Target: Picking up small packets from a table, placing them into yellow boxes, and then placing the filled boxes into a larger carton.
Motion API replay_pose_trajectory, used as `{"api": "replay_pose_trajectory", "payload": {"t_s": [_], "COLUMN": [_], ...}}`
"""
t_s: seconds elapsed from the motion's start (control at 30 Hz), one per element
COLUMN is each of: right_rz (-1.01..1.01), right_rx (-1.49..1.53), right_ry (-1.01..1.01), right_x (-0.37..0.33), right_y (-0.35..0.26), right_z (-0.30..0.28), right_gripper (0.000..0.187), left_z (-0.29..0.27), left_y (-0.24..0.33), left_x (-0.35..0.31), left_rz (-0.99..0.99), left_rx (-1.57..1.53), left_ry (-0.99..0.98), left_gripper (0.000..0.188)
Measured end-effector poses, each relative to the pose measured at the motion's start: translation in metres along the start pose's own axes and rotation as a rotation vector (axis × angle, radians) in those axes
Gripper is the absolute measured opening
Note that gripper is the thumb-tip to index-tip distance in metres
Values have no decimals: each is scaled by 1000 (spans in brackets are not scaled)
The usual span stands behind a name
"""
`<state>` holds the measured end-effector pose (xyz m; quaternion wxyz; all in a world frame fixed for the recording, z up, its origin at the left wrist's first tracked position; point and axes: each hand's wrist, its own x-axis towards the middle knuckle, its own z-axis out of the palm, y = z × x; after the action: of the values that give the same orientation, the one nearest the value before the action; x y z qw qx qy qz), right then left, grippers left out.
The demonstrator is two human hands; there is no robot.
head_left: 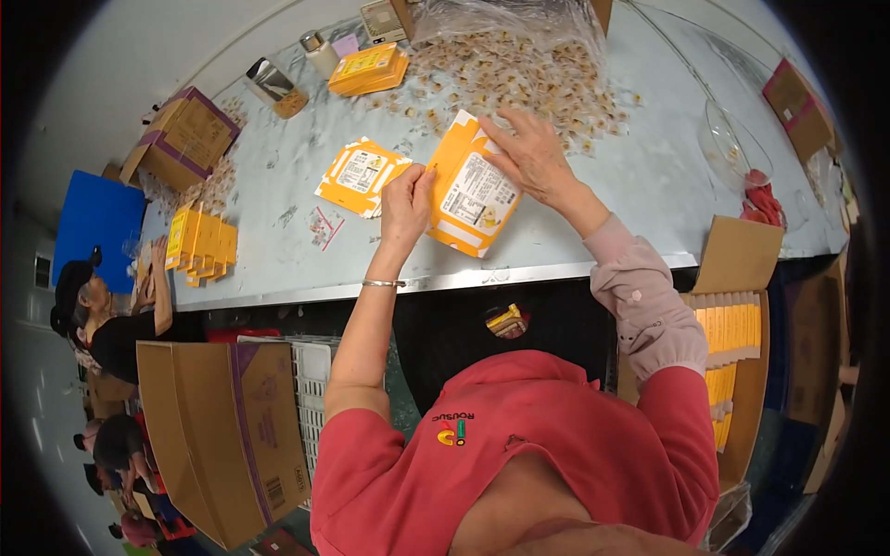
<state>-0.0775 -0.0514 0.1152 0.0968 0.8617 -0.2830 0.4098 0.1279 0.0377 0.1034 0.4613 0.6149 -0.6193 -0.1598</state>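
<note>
A yellow carton (448, 201) with a white printed label is held tilted above the table's front part. My left hand (406, 206) is closed on its left edge, with a bracelet on the wrist. Lying along the carton's upper right edge, the fingers of my right hand (538, 159) grip it from that side; some fingertips are hidden. Just left of my left hand lies a stack of flat yellow cartons (348, 196). A small printed packet (324, 228) rests in front of that stack.
Small wrapped pieces (519, 79) spread from a clear plastic bag at the back. Yellow boxes (369, 69), a jar (276, 88) and a bottle (320, 54) stand back left. An open box of yellow cartons (728, 347) is at my right, a brown box (218, 426) left. Another person (116, 310) works beside stacked boxes (199, 243).
</note>
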Motion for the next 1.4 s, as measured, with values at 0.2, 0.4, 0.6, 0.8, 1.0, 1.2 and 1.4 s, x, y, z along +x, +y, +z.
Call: {"api": "replay_pose_trajectory", "payload": {"t_s": [0.2,0.4,0.6,0.8,1.0,1.2,1.4], "right_rz": [65,614,419,358,599,686,886], "right_rx": [-84,909,847,368,545,654,1155], "right_ry": [-287,-248,-552,48,-68,208,376], "right_x": [-11,-22,25,-18,-43,-70,-63], "right_y": [-4,28,-1,-12,-40,-57,-73], "right_z": [-9,8,-36,-62,-51,-2,1], "right_gripper": [22,14,15,34,36,20,14], "left_z": [21,27,35,26,41,54,47], "left_y": [3,22,20,21,35,5,47], "left_x": [-2,3,-4,-18,-25,-48,-38], "left_rz": [112,382,-83,-323,-251,-251,-393], "left_rx": [262,408,-391,-524,-895,-542,-723], "left_ry": [113,99,-364,-184,-142,-86,43], "left_gripper": [15,30,32,33,46,35,38]}}
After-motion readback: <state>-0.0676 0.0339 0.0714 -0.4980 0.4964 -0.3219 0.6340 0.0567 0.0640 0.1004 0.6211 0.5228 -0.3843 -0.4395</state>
